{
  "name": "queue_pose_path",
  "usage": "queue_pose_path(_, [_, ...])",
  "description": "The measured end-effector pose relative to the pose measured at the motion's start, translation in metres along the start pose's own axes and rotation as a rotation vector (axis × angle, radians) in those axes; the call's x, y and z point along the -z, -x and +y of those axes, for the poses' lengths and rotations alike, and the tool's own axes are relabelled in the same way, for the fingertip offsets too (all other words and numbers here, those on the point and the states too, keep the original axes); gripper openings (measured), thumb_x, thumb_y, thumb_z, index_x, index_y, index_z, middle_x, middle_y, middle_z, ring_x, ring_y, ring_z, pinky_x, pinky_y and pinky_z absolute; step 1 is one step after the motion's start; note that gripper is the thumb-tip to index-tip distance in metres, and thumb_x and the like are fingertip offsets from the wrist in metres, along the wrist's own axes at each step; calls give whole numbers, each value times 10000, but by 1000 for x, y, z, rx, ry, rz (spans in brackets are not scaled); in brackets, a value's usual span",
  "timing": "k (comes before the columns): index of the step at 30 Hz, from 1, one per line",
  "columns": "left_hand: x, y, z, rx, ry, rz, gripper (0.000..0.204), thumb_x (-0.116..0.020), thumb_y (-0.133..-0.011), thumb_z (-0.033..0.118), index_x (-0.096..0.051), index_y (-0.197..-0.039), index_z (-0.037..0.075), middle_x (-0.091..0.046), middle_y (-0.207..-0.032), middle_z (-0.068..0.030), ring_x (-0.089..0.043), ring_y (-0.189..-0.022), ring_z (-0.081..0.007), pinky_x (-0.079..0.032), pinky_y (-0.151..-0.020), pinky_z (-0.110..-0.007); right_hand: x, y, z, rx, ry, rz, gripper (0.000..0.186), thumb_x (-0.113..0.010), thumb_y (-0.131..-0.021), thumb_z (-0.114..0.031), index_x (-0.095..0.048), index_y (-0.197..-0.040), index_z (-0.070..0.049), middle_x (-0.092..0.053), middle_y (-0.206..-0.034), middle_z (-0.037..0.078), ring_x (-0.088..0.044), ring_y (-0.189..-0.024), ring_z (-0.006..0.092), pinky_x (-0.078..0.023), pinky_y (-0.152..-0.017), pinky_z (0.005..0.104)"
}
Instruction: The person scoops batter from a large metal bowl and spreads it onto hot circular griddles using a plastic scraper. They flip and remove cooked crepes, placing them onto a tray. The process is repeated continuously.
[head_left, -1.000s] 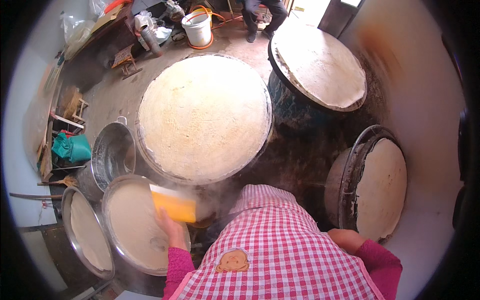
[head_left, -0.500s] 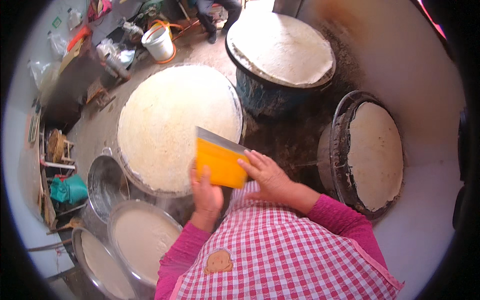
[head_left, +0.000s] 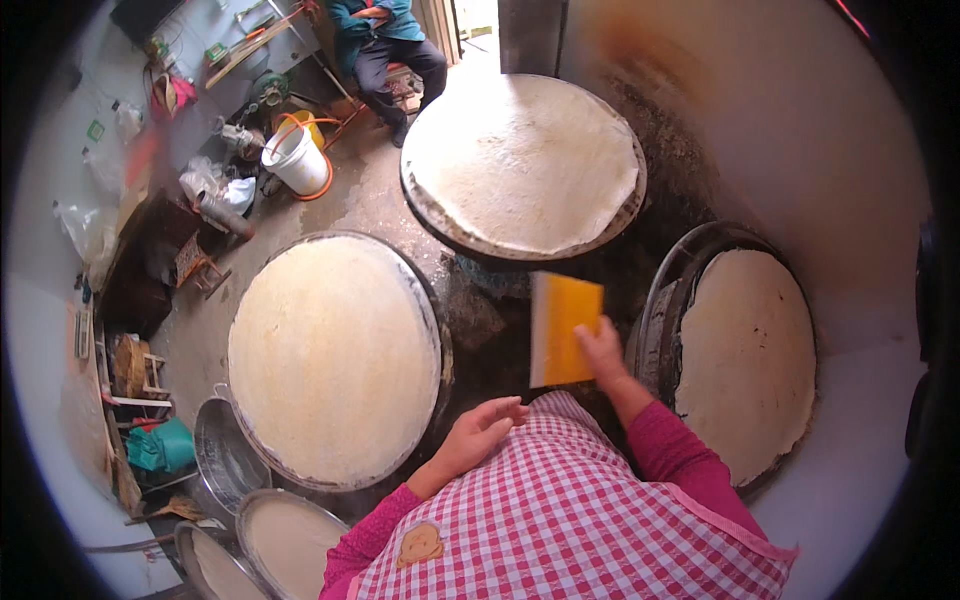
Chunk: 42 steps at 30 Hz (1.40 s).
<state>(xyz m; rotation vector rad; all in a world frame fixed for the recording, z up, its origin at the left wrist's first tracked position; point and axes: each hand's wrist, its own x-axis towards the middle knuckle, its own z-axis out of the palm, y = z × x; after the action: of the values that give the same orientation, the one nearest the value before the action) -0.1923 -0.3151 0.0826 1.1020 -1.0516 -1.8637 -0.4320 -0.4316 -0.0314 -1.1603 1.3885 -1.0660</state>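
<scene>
Both forearms, in pink sleeves, rise from the lower edge of the view over a red-and-white checked apron. The left hand (head_left: 480, 432) is just left of centre, empty, its fingers loosely curled and pointing toward three o'clock, the forearm running back toward seven o'clock. The right hand (head_left: 603, 352) is extended toward twelve o'clock, fingers closed around what it holds, its forearm slanting back toward five o'clock.

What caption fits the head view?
Right hand holds a yellow scraper between three round griddles covered with thin pale crepes; left hand open and empty.
</scene>
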Motion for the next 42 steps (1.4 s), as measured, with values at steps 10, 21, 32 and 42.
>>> queue_pose_path(10, [-8, -69, 32, 39, 18, 175, 352, -463, -870, 89, -455, -1215, 16, -556, -1130, -114, -526, -1040, -187, -396, -907, -308, 128, -209, 54, -155, 342, 527, 420, -624, -748, -277, -494, -981, 47, -601, -927, 233, -584, -884, 363, -455, -752, 403])
queue_pose_path(21, [59, -87, 53, -81, -397, 220, 336, -500, -862, 89, -483, -1190, 19, -588, -1068, -103, -563, -967, -177, -438, -854, -299, -31, -169, 36, -141, 450, 142, 484, -642, -710, -335, -514, -1008, 23, -591, -959, 238, -556, -917, 385, -442, -775, 423])
queue_pose_path(32, [82, -244, 93, -328, -1603, 152, 661, -694, -657, 380, -459, -1209, 103, -429, -1260, -150, -345, -1213, -313, -259, -1001, -455, -21, -193, 23, -88, 378, -20, 428, -648, -707, -176, -514, -1066, 14, -619, -947, 136, -602, -875, 239, -471, -756, 332])
queue_pose_path(42, [92, -368, 162, -658, -1615, 291, 106, -610, -676, 116, -596, -772, 157, -620, -787, -33, -592, -900, -211, -331, -947, -466, 23, -225, -69, -11, 436, -346, 546, -615, -726, -320, -444, -1161, -36, -583, -1004, 195, -559, -930, 345, -451, -767, 389])
